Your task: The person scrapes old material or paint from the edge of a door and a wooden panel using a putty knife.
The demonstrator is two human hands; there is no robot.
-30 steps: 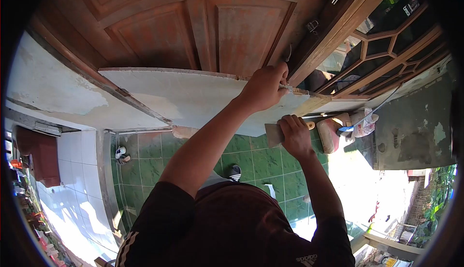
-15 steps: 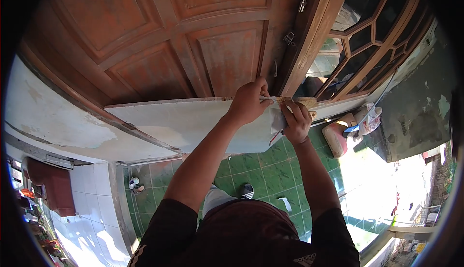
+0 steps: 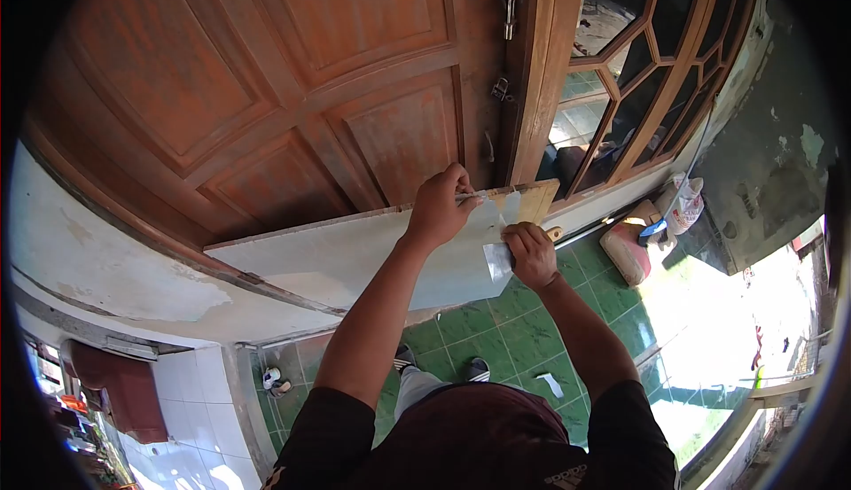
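Observation:
A long pale board [image 3: 381,268] stands in front of the wooden door, its top edge slanting across the view. At its right end, my left hand [image 3: 439,206] is closed in a pinch on the top edge, with a thin whitish bit at the fingertips that is too small to name. Lower down on the board's face, my right hand [image 3: 532,255] has its fingers pressed together on a thin shiny, silvery strip [image 3: 498,262]. Between the hands, a paler patch [image 3: 511,205] shows beside a bare yellowish wood area [image 3: 536,202].
Behind the board rise a brown panelled door [image 3: 390,136] with a padlock [image 3: 502,89] and a latticed window [image 3: 612,91]. A reddish sack [image 3: 625,251] and a white bag [image 3: 684,206] lie at right. Green tiles [image 3: 487,348] carry a white scrap [image 3: 550,385].
My right hand has moved down from the board's top edge, and the silvery strip now shows beside it. My left hand still pinches at the top edge. The camera view has shifted.

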